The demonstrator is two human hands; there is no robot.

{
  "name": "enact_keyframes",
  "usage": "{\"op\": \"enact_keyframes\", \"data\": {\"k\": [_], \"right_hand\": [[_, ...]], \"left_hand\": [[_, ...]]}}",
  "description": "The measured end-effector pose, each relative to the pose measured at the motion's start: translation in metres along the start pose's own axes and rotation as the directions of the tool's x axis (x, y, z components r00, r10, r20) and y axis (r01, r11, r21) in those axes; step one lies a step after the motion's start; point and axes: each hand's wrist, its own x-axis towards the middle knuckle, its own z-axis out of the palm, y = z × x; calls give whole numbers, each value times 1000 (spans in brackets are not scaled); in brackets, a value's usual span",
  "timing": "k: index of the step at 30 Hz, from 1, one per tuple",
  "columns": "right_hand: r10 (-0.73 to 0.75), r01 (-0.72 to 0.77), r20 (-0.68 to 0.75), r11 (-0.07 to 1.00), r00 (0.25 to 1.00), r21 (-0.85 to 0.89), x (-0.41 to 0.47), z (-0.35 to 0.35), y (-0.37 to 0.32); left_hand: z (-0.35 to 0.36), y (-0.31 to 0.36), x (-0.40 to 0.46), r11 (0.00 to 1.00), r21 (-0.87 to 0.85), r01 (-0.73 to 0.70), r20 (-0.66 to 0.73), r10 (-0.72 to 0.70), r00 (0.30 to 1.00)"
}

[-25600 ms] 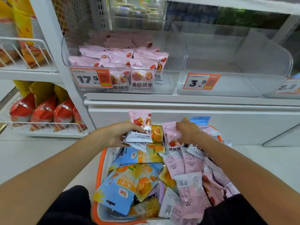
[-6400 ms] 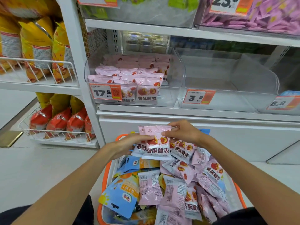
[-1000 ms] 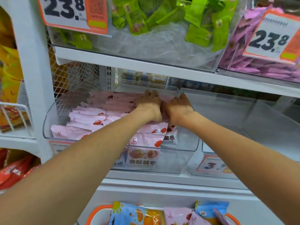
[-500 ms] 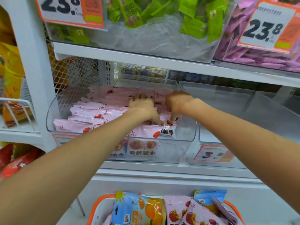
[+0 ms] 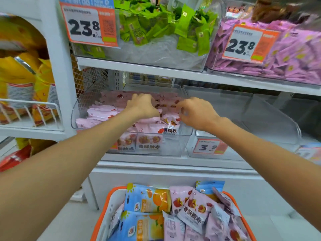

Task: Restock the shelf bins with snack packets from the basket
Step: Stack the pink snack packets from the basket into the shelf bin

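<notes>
A clear shelf bin (image 5: 184, 136) on the middle shelf holds several pink snack packets (image 5: 104, 110). My left hand (image 5: 142, 106) rests on top of the pile, fingers bent down onto the packets. Over the pile's right side hovers my right hand (image 5: 196, 113), its fingers loosely curled at a packet edge; no packet is plainly in its grip. Below, the orange-rimmed basket (image 5: 111, 197) holds more pink packets (image 5: 192, 213) and blue packets (image 5: 144, 200) with orange fruit pictures.
To the right stands an empty clear bin (image 5: 260, 119) with a 3.9 price tag (image 5: 208, 146). The shelf above carries bins of green packets (image 5: 156, 26) and purple packets (image 5: 286, 54). Yellow bags (image 5: 20, 80) sit in a wire rack at left.
Both hands have drawn back from the rear of the bin toward its front, and the right hand has lifted off the packets. The view has tilted down, showing more of the basket.
</notes>
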Motion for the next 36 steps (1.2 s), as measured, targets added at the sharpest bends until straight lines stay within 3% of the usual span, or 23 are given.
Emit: {"op": "enact_keyframes", "data": {"k": [3,8,12,15,18,21,24,27,30,34,36], "right_hand": [[64,-58,-29,984,998,171,-39,-7,-2],[6,-42,116,950,993,308,-107,2,-23],[-65,-87,385,928,920,363,-158,34,-41],[-58,-141,535,936,843,323,-188,71,-52],[17,-169,668,972,744,163,-200,103,-48],[154,-208,715,978,682,-12,-202,127,-29],[258,-203,674,966,693,-161,-203,150,-15],[309,-279,646,948,698,-151,-191,165,-6],[294,-258,656,954,695,-154,-175,166,-4],[268,-346,740,937,617,-51,-155,167,-4],[220,-394,790,919,572,29,-149,166,-3]], "left_hand": [[-1,-4,-38,964,-266,-28,-60,12,998],[34,-21,-110,892,-451,19,-13,-28,1000],[81,-47,-163,906,-400,136,177,-70,982],[122,-69,-191,926,-297,234,356,-120,927],[157,-75,-200,947,-169,273,495,-158,854],[190,-65,-199,933,-169,318,579,-167,798],[222,-54,-194,900,-188,393,620,-202,758],[242,-46,-187,870,-235,434,619,-210,757],[252,-57,-186,873,-268,408,597,-182,781],[255,-76,-179,813,-365,453,588,-176,789],[249,-78,-175,723,-418,550,587,-246,771]]}}
